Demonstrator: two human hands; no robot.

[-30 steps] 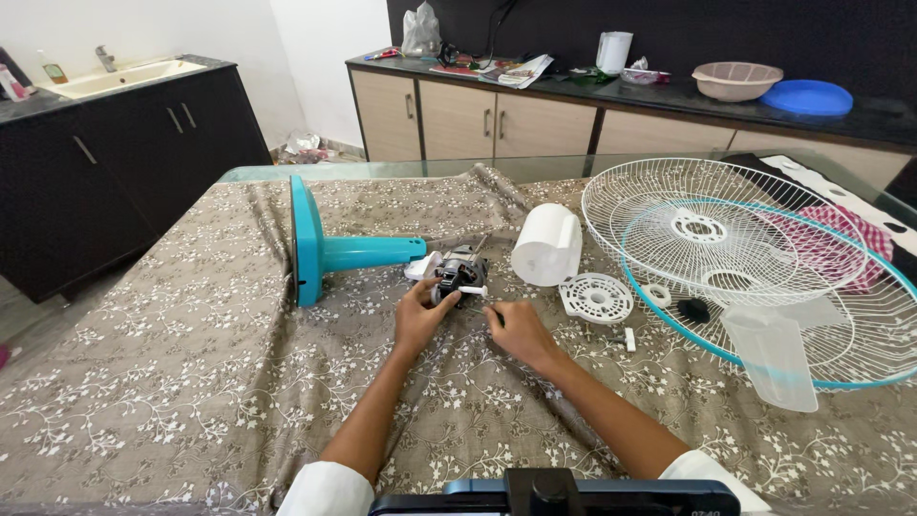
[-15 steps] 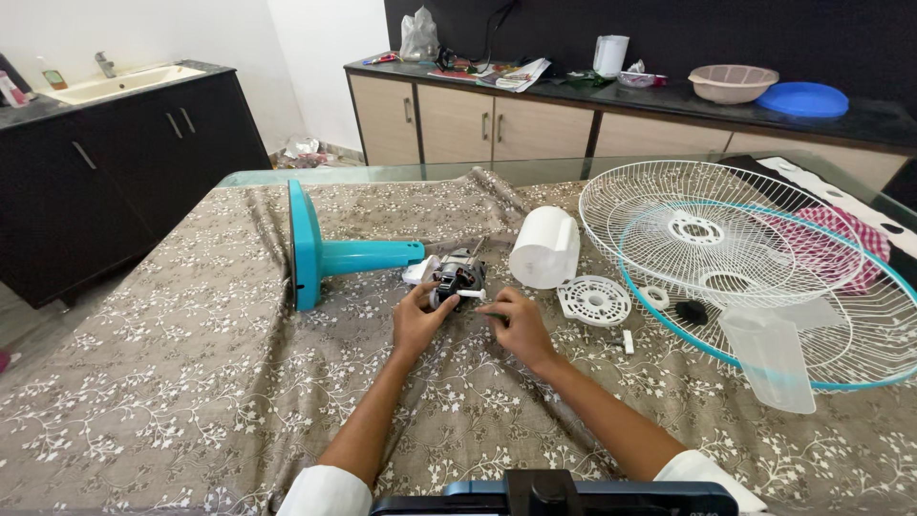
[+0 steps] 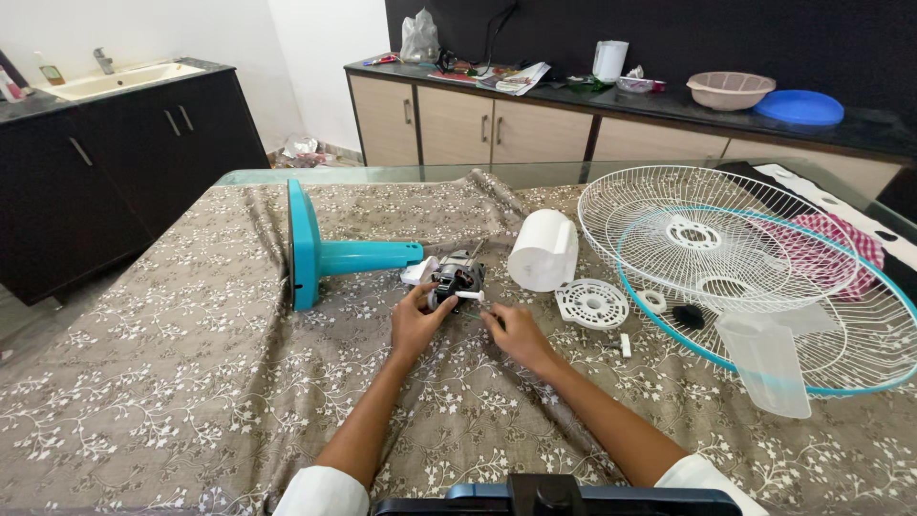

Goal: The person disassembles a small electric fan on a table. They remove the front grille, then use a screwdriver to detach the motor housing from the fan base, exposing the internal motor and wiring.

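While my left hand (image 3: 417, 320) is gripping the fan motor (image 3: 457, 279) on the table (image 3: 191, 382), my right hand (image 3: 514, 332) is pinching closed just right of its white shaft (image 3: 470, 295), which is pointing rightward.

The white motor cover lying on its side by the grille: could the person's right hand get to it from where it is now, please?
Probably yes: the right hand lies just short of the white motor cover, with only bare cloth between.

Two bare forearms extend from short white sleeves, the left sleeve (image 3: 320, 489) and right sleeve (image 3: 712, 475) cut off at the frame's bottom edge; left hand (image 3: 416, 323) and right hand (image 3: 514, 334) wear no gloves, rings or watch.
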